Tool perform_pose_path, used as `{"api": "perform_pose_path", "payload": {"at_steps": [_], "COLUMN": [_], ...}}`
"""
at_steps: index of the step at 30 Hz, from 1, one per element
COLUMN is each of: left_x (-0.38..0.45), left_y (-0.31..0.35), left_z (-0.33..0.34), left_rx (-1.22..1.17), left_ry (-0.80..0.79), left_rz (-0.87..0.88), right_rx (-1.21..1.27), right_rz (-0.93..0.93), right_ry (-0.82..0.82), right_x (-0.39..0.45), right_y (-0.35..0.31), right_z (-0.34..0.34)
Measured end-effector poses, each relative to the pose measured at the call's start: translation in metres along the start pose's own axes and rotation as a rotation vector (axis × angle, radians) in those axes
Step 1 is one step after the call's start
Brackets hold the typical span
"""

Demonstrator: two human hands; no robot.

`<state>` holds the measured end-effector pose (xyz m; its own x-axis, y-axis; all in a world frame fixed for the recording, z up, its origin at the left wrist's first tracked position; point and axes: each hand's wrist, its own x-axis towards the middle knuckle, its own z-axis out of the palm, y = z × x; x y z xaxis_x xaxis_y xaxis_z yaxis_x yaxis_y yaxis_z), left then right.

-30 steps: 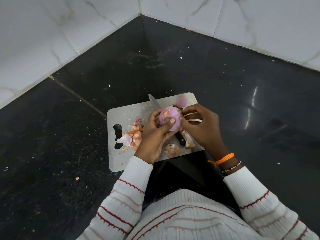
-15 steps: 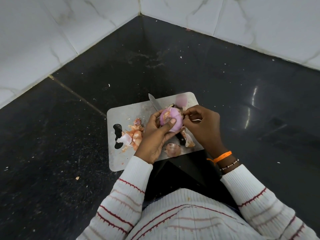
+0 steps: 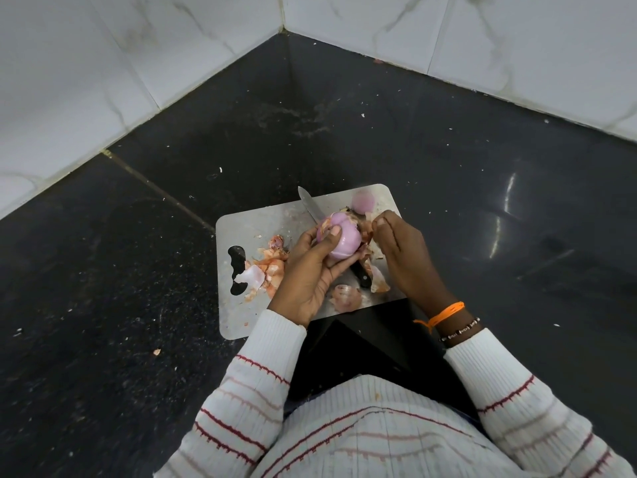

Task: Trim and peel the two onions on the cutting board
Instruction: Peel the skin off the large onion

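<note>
Purple onion (image 3: 339, 240) gripped in my left hand (image 3: 310, 274) over board (image 3: 241, 229) | right hand (image 3: 396, 250) pinching skin (image 3: 369, 232) beside onion | step: peeling | next: strip that flap clear

You are looking down at a dark, speckled surface (image 3: 431, 160) running into a corner of white marbled wall tiles. Pale crumbs and flecks are lying scattered across it. A pale grey cutting board (image 3: 241, 232) is sitting flat on it, near you and a little left of centre, with a dark handle cut-out at its left edge. A thin pale seam is crossing the surface diagonally at the left, passing under the board's far left corner.
</note>
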<state>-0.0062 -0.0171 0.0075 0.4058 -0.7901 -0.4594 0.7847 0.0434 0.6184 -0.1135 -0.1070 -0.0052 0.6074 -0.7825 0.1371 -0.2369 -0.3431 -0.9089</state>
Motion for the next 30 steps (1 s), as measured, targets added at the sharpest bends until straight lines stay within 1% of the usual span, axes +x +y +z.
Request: {"api": "perform_pose_path", "payload": {"at_steps": [2,7,11,17,21,23,24,27,30], "left_x": [-0.001,-0.001,-0.002,-0.002,-0.002,-0.001,-0.001,0.0,-0.001], "left_y": [-0.001,0.002,0.001,0.002,0.001,0.001,0.001,0.0,0.0], "left_z": [0.0,0.0,0.002,0.002,0.001,-0.001,-0.002,-0.005,-0.003], "left_rx": [0.008,0.005,0.011,0.018,0.025,0.046,0.076,0.186,0.217], "left_ry": [-0.001,0.007,0.001,-0.01,-0.025,-0.027,-0.025,-0.015,-0.013], "left_rz": [-0.001,0.004,0.006,0.012,0.015,0.028,0.042,0.093,0.119], "right_rx": [0.13,0.664,0.812,1.006,0.985,0.907,0.826,0.474,0.255], "right_rz": [0.06,0.227,0.338,0.427,0.451,0.458,0.438,0.248,0.095], "right_ry": [-0.054,-0.103,-0.087,-0.1,-0.12,-0.099,-0.076,-0.004,0.062], "right_x": [0.0,-0.001,-0.001,-0.003,-0.003,-0.002,-0.002,-0.004,-0.003], "right_y": [-0.006,-0.013,-0.014,-0.02,-0.02,-0.019,-0.018,-0.013,-0.009], "right_z": [0.001,-0.002,0.0,-0.002,-0.002,-0.002,-0.001,0.001,0.001]}}
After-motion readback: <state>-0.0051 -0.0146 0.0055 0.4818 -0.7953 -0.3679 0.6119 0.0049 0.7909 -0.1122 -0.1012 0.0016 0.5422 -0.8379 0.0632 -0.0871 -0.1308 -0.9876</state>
